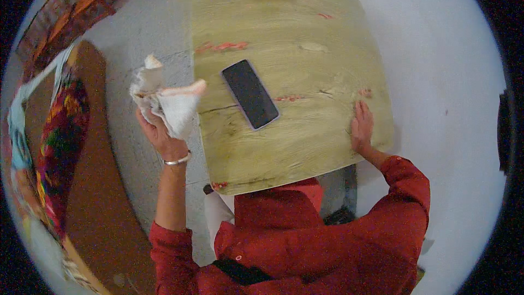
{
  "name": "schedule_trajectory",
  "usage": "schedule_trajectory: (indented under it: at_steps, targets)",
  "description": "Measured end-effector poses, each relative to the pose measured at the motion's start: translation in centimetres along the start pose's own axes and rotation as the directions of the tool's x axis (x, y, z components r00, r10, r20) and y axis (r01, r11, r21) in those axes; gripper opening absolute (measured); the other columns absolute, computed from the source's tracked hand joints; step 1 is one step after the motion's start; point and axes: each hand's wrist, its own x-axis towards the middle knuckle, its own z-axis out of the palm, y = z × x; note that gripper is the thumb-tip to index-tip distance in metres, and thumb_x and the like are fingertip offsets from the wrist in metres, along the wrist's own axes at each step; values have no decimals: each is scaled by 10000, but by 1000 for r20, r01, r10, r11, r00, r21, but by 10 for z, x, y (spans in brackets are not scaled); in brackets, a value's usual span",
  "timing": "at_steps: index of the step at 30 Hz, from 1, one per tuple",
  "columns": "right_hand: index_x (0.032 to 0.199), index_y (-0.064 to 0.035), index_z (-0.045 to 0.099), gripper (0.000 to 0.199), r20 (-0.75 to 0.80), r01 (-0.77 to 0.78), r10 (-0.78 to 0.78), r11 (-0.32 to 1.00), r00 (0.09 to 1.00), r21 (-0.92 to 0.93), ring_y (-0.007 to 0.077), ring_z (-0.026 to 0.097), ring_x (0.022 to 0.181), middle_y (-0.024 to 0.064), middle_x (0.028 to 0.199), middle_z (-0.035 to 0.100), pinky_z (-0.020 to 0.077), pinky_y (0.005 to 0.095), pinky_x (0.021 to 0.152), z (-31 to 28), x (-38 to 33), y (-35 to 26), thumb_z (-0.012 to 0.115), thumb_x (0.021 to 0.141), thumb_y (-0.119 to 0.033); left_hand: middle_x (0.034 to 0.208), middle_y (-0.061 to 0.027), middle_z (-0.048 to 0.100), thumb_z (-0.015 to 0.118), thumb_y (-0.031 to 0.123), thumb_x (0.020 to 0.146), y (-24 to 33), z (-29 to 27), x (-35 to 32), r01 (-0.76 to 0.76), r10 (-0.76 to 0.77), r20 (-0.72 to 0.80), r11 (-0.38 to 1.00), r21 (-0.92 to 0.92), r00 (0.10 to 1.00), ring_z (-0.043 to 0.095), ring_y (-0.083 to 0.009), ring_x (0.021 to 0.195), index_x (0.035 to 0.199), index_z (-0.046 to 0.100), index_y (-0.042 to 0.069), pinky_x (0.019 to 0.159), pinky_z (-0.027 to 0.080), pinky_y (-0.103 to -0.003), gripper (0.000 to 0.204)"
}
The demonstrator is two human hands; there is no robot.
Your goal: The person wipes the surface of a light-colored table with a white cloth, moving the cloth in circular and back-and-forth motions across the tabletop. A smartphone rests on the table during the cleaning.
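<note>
Cloth filled the left hand (159, 131): a crumpled white rag with a pinkish edge (166, 98), bunched in a closed grip, the fingers curled around its lower folds while loose corners stood up above the fist. The rag hung in the air just off the left edge of the worn yellow-green wooden desk (295, 33), level with the desk's middle and not touching it. A thin silver bangle (177, 160) circled that wrist.

The right hand (361, 127) lay palm down on the desk's right edge, fingers spread flat and pressed to the wood, gripping nothing. Between the two hands, near the middle of the desk, a black rectangular smartphone (250, 94) rested face up, set at a slant, apart from both hands.

The rag looked light, soft and limp, so it would likely crush into any shape and sag wherever it was not held; a handful taken at its bunched middle, as here, seemed the surest hold. The phone looked stiff, smooth and breakable, best taken by its long sides.

Red streaks (221, 47) marked the desk's far left part. Left of the desk, across the grey floor (158, 27), a colourful patterned fabric (60, 142) lay on a brown surface.
</note>
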Motion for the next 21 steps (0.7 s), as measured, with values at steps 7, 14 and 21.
schedule_trajectory:
  at_steps: [7, 14, 21]
  targets:
    - [1397, -27, 364, 555, -42, 21, -23, 999, 999, -28, 412, 323, 1309, 243, 1436, 329, 225, 495, 1087, 10, -12, 12, 447, 864, -156, 1336, -190, 477, 481, 218, 963, 26, -30, -90, -499, 432, 264, 814, 296, 862, 456, -329, 1233, 1180, 502, 49, 1038, 332, -441, 275]
    - [1387, -33, 373, 545, -46, -10, 8, 999, 999, -44, 401, 324, 1310, 235, 1427, 342, 226, 493, 1086, 14, -7, 1, 452, 867, -175, 1448, -92, 392, 750, 252, 713, 1, 34, -167, -774, 163, 838, 503, 385, 522, 238, -397, 1386, 1046, 624, 202, 1105, 150, -604, 359]
    - [1382, -31, 378, 550, -259, 174, -104, 948, 960, 265, 396, 276, 1336, 229, 1460, 282, 205, 503, 1098, 11, -6, 2, 470, 859, -172, 1418, -125, 405, 730, 172, 738, -45, 49, -222, -717, 102, 766, 448, 535, 635, 271, -400, 1366, 1124, 589, 166, 1102, 195, -591, 411]
